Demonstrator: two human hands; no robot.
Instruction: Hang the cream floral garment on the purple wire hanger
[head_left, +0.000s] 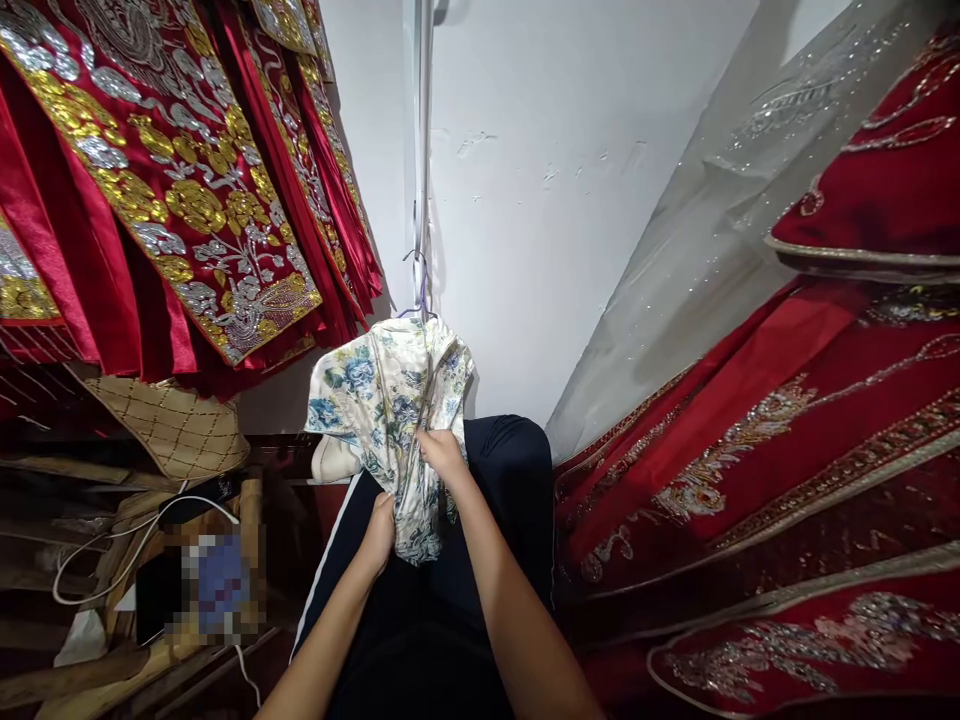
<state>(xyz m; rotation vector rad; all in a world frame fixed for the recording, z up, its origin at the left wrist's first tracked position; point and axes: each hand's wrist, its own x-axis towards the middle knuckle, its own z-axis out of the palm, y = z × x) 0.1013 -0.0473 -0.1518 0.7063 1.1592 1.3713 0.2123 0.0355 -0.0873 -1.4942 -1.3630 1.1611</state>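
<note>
Floral shirt (352, 385) on purple hanger (422, 298): I see left hand (379, 532) and right hand (444, 456), fingers pinching its side and front; hard tugging could unseat its shoulders.

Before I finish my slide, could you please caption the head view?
The left grip and right grip hold a short-sleeved floral garment on a purple hanger, flanked by red embellished garments.

Upper left: red garments (199, 205), gold/silver embroidery. Right side: red beaded fabric (757, 450), sheer sparkly cloth (675, 265) beside it. Lower left: white cable (206, 499), wooden slats (97, 668). Top centre: pale wall (540, 230).
</note>
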